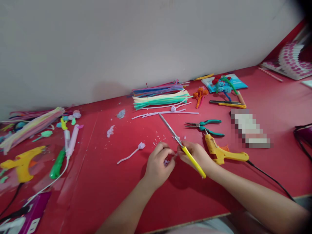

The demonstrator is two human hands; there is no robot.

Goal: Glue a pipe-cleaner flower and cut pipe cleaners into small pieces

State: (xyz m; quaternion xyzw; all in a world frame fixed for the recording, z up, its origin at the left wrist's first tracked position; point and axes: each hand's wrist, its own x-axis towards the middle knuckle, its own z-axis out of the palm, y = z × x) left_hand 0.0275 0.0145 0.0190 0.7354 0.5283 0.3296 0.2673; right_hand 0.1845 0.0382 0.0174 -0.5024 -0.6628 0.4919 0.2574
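Note:
My left hand point(158, 164) is closed around a small lilac pipe-cleaner flower point(166, 162), most of it hidden by the fingers. My right hand point(196, 157) holds scissors point(192, 160) with yellow handles, their blades pointing up and away to the left. Its fingertips also meet the left ones at a short lilac bit. Tiny lilac clippings point(159, 139) lie just beyond my hands. Left of them rests a lilac pipe-cleaner flower on a stem point(131, 152). Loose lilac pipe cleaners point(168, 113) stretch across the table past the blade tips.
Pliers point(209, 125) and a yellow glue gun point(224, 154) lie right of my hands. Bundled pipe cleaners point(161, 99) sit near the wall. Another glue gun point(24, 161), a green-handled tool point(58, 164) and a purple power strip point(39, 211) are on the left, with cords.

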